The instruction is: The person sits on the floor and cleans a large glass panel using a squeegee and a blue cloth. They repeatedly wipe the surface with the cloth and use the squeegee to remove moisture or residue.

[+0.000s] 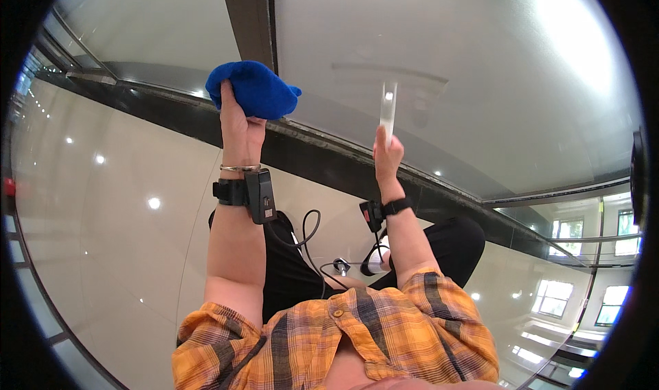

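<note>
My left hand [242, 127] holds a bunched blue cloth [253, 90], its thumb over the cloth, near the dark upright edge of a large smooth panel [329, 29]. Right of it, my right hand [388, 155] grips the pale handle of a squeegee [388, 107]. The squeegee's wide, thin blade is blurred and lies along the panel's pale, glossy surface. Whether the blade touches the surface cannot be told. Both wrists carry black strapped devices with cables.
A dark stone border [319, 153] runs along the panel's foot. Glossy beige floor tiles [128, 184] lie below it. Loose black cables [309, 235] hang between my arms, over my bent legs. A dark upright frame [252, 19] divides the panels.
</note>
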`<state>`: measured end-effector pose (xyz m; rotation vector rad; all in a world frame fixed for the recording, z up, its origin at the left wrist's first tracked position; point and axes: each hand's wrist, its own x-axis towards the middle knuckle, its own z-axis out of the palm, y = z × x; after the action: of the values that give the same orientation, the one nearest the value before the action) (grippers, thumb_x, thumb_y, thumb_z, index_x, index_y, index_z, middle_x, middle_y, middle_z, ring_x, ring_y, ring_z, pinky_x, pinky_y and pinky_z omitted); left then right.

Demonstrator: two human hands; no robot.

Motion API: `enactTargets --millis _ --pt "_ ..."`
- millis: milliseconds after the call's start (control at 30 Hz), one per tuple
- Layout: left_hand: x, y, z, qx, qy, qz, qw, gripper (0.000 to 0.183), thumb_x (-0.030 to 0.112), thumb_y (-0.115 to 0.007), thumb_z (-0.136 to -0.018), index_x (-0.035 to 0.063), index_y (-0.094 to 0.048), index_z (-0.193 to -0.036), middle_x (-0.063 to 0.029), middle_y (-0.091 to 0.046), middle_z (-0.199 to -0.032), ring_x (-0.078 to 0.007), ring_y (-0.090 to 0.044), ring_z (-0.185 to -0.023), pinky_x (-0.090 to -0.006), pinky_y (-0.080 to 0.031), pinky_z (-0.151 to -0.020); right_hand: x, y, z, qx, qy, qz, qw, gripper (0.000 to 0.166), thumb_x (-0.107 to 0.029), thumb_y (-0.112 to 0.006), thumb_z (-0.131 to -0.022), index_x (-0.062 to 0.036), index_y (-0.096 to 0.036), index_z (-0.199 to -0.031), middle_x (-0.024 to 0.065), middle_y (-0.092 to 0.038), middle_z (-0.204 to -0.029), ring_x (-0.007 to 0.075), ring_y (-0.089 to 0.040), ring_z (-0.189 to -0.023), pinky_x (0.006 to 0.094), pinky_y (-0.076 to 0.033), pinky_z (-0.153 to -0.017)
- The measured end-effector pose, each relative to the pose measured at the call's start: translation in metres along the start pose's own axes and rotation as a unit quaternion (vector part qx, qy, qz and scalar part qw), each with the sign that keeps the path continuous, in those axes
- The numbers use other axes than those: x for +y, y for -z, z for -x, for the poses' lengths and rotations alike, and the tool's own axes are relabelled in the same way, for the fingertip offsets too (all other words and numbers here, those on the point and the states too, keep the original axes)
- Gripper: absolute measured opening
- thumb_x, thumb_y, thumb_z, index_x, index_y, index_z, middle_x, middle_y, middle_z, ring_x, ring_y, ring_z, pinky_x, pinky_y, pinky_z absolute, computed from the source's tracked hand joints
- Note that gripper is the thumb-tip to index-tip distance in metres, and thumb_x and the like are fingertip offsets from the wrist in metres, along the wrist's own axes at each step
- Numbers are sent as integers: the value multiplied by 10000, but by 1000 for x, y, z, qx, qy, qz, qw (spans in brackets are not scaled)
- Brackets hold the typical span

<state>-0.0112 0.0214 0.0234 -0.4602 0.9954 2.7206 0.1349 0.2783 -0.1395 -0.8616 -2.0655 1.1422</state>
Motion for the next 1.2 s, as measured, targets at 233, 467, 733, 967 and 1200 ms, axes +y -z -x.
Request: enactTargets --millis 233,467,733,967,1200 --pt "-4 14 -9 -40 13 0 999 670 507 -589 -895 169 -339 -1417 -90 -418 -1397 -285 -446 -1232 -488 -379 -1019 -79 5 -9 -38 -24 -237 971 519 -507 -556 -922 -75 -497 -640 -20 -448 -503 67 -430 -428 243 -322 -409" --pt "-4 0 0 -25 22 -7 999 564 478 -575 -915 137 -429 -1340 -72 -532 -1295 -261 -555 -1119 -443 -470 -924 14 15 53 -18 -201 -225 953 541 -582 -601 -856 -87 -494 -665 -25 -448 -521 74 -444 -401 219 -353 -367" --pt "-11 12 -8 -41 38 -16 998 626 486 -574 -911 133 -376 -1388 -117 -459 -1367 -303 -490 -1207 -490 -399 -1019 -242 55 -60 -65 -3 -398 915 581 -644 -504 -878 -78 -475 -749 10 -459 -605 111 -466 -495 265 -400 -457" --pt "-6 12 -4 -56 34 -1 998 640 493 -576 -908 134 -370 -1397 -99 -458 -1375 -289 -484 -1213 -477 -393 -1027 -109 23 -3 -65 -72 -290 952 545 -598 -502 -906 -98 -471 -692 -10 -436 -520 99 -455 -425 243 -357 -380" --pt "-3 8 -5 -36 48 -14 998 508 489 -595 -901 143 -495 -1259 -38 -567 -1220 -204 -586 -1044 -354 -510 -800 -86 27 18 -50 -132 -304 942 562 -605 -502 -902 -94 -461 -672 -8 -425 -517 97 -436 -407 243 -350 -367"
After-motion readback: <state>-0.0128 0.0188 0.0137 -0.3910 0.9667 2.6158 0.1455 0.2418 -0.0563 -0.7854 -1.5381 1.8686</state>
